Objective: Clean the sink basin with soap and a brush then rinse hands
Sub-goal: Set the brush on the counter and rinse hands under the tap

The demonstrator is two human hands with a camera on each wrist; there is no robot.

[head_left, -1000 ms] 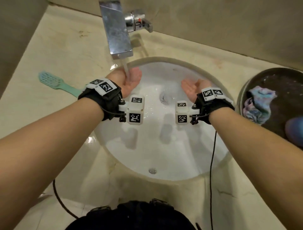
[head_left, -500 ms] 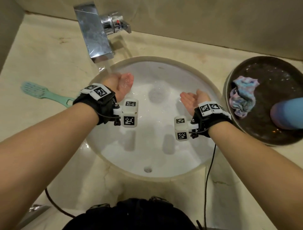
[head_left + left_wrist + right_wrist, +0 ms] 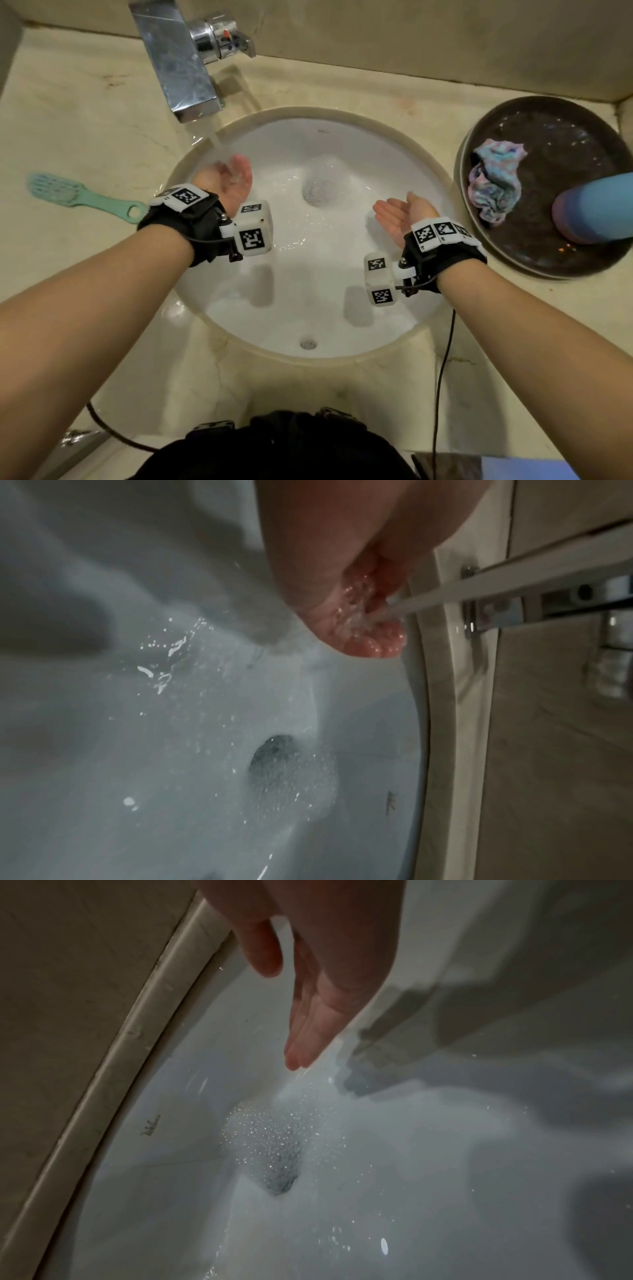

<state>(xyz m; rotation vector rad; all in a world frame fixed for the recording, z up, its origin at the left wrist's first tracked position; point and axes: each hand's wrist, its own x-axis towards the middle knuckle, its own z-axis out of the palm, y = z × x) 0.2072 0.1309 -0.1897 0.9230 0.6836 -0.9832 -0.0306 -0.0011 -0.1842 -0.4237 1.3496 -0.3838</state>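
Head view: left hand (image 3: 233, 178) cupped under the tap stream (image 3: 214, 140) at 10 o'clock of the sink basin (image 3: 308, 308), same as 0.5 s ago; right hand (image 3: 400, 212) has drifted to 3 o'clock, palm up, holding nothing. Hands now further apart. Brush (image 3: 82, 198) parked on the counter, so scrubbing looks done

Left wrist: water hitting curled fingers (image 3: 369, 642)

Right wrist: fingers (image 3: 308, 1042) straight, over the foamy drain (image 3: 274, 1156); its rinse likely next

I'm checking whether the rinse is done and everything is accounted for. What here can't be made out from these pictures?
- Blue object in the dark tray: head view, cut off by the right edge.
- Drain: all views, foam covers it.
- Left hand fingertips: left wrist view, water stream hides them.
- Right hand back: faces away everywhere.
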